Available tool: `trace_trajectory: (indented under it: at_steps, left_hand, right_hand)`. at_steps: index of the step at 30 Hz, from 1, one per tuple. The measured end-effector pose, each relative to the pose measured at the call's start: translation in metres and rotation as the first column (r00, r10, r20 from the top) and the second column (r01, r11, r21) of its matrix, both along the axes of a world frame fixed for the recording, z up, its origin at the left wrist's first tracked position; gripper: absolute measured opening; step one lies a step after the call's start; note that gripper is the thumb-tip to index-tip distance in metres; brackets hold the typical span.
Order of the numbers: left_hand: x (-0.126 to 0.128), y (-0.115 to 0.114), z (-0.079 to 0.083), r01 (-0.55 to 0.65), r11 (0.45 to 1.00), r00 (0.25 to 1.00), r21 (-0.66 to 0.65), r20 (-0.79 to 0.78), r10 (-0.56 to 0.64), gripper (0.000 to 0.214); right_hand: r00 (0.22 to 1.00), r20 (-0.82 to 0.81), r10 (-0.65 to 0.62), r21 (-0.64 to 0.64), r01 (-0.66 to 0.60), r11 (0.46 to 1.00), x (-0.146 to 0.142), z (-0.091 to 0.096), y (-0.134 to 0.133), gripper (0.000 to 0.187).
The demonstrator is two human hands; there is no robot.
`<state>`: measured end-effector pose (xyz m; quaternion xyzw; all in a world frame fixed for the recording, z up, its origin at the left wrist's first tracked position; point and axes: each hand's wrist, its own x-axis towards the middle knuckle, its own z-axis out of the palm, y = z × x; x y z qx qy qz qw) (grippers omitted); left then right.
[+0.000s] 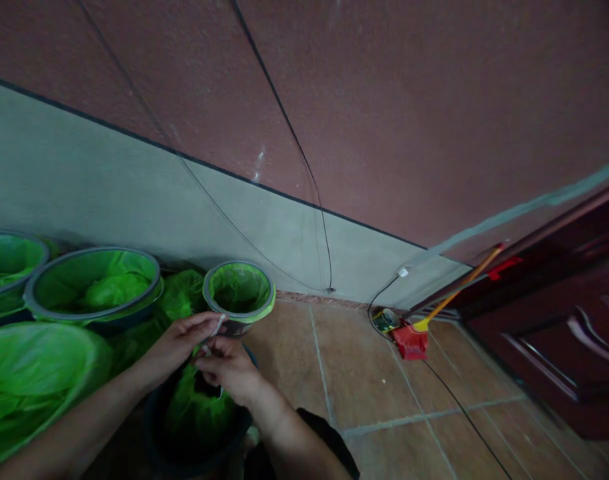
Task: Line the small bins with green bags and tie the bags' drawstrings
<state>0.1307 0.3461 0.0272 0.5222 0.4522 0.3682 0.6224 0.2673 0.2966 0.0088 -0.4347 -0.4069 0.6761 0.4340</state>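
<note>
Dark bin (194, 427), hands (204, 353) above, possibly gripping liner

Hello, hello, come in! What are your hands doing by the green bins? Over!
Left hand and right hand together pinching a thin white strip. Over a dark bin with a green liner. Nothing blocking.

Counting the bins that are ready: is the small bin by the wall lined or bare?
Lined: the small bin has a green bag folded over its rim.
</note>
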Motion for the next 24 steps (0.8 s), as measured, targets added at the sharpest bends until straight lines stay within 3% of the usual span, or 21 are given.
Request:
trace_trajectory:
  at_steps: [3, 5, 9, 12, 14, 17, 19, 20, 22, 24]
  left_hand:
    - [0.007, -0.004, -0.019, 0.006, 0.997, 0.999, -0.072, 0.034, -0.003, 0.064]
    - [0.011, -0.011, -0.03, 0.088, 0.991, 0.996, -0.102, 0.041, -0.084, 0.061]
    - [0.014, -0.029, -0.042, 0.277, 0.961, 0.951, -0.001, -0.139, -0.275, 0.049]
    - [0.013, -0.034, -0.05, 0.264, 0.963, 0.932, 0.055, -0.27, -0.24, 0.044]
    - [0.012, -0.032, -0.054, 0.162, 0.986, 0.948, 0.031, -0.281, -0.147, 0.044]
    - [0.009, -0.022, -0.057, -0.123, 0.991, 0.972, -0.053, -0.205, 0.11, 0.041]
    - [0.006, -0.016, -0.058, -0.311, 0.944, 0.944, -0.108, -0.149, 0.294, 0.039]
    - [0.005, -0.014, -0.058, -0.355, 0.926, 0.932, -0.123, -0.126, 0.341, 0.038]
    - [0.006, -0.015, -0.061, -0.293, 0.949, 0.955, -0.117, -0.087, 0.284, 0.034]
    - [0.01, -0.022, -0.063, -0.096, 0.993, 0.993, -0.067, -0.07, 0.091, 0.029]
  right_hand:
    - [0.98, -0.033, -0.195, -0.029, 0.194, 0.98, 0.006, -0.001, 0.007, 0.019]
    - [0.948, -0.06, -0.313, -0.101, 0.307, 0.946, 0.014, 0.003, 0.012, 0.016]
    - [0.831, -0.074, -0.551, -0.266, 0.516, 0.814, 0.03, 0.011, 0.021, 0.015]
    - [0.764, -0.004, -0.645, -0.299, 0.615, 0.73, 0.038, 0.013, 0.026, 0.013]
    - [0.752, 0.117, -0.648, -0.241, 0.655, 0.716, 0.041, 0.012, 0.027, 0.01]
    - [0.689, 0.373, -0.621, 0.045, 0.655, 0.754, 0.036, 0.008, 0.021, 0.008]
    - [0.671, 0.46, -0.582, 0.273, 0.516, 0.812, 0.025, 0.004, 0.011, 0.007]
    - [0.703, 0.476, -0.528, 0.327, 0.416, 0.849, 0.018, 0.001, 0.006, 0.006]
    - [0.819, 0.461, -0.343, 0.285, 0.229, 0.931, 0.002, -0.003, -0.002, 0.003]
    - [0.917, 0.355, -0.182, 0.154, 0.135, 0.979, -0.009, -0.005, -0.005, 0.011]
